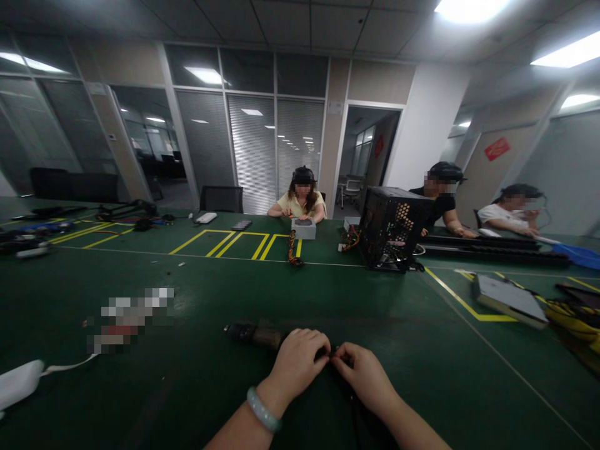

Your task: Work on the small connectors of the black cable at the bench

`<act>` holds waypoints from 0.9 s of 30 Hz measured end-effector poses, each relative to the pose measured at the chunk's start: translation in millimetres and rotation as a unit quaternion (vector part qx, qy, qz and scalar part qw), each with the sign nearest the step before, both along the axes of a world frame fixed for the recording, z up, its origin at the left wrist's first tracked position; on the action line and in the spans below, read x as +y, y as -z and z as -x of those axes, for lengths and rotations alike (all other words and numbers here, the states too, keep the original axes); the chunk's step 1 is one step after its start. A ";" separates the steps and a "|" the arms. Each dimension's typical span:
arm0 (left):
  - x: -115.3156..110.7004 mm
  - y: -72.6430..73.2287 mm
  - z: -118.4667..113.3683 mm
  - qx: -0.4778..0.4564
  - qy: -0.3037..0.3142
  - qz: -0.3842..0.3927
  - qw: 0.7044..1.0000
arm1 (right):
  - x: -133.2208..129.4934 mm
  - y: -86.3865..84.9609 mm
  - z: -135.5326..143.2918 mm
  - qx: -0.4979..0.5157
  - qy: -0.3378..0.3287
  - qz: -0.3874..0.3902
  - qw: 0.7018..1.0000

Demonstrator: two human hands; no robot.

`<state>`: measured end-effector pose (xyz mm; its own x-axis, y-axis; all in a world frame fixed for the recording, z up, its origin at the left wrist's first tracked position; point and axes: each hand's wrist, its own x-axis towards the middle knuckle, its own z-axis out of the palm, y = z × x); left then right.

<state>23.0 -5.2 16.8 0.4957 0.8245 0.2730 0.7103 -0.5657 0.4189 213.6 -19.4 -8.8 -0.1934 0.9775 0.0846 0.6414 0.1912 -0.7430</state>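
Dark tool (262,335) lying left of the black case (394,228), nearer you. Your left hand (302,356) and right hand (365,374) pinch closed, on what I can't tell; an uneven tug could skew the tool.

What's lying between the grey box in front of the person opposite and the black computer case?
Coloured wires and a second grey box, close to the case, in the head view.

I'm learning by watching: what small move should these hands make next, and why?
Perhaps ease the right hand slightly aside for a clear look: the left hand covers part of the dark tool, and both hands' fingers nearly meet, hiding what they work on.
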 end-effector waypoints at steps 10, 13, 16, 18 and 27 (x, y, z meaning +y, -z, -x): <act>-1.9 -2.6 1.4 0.003 0.015 -0.005 1.000 | 1.0 -1.1 -0.2 -0.010 -0.004 -0.003 1.000; -2.6 -2.3 1.3 -0.001 0.011 -0.009 1.000 | 1.2 -1.3 0.1 -0.012 -0.003 -0.007 1.000; -2.9 -0.7 1.3 -0.009 0.004 -0.021 1.000 | 1.5 -0.7 0.3 -0.020 -0.002 -0.011 1.000; -2.7 0.8 1.6 -0.016 0.011 -0.034 0.999 | 1.6 -0.2 0.6 -0.022 -0.003 -0.012 1.000; -1.4 4.5 3.1 -0.025 0.006 -0.054 0.998 | 0.9 -1.5 0.1 -0.018 -0.007 -0.016 1.000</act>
<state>19.9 -6.6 12.3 0.4884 0.7833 0.3846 0.6837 -0.6173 0.3891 213.5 -18.5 -7.3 -0.2109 0.9715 0.1082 0.6642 0.2237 -0.7134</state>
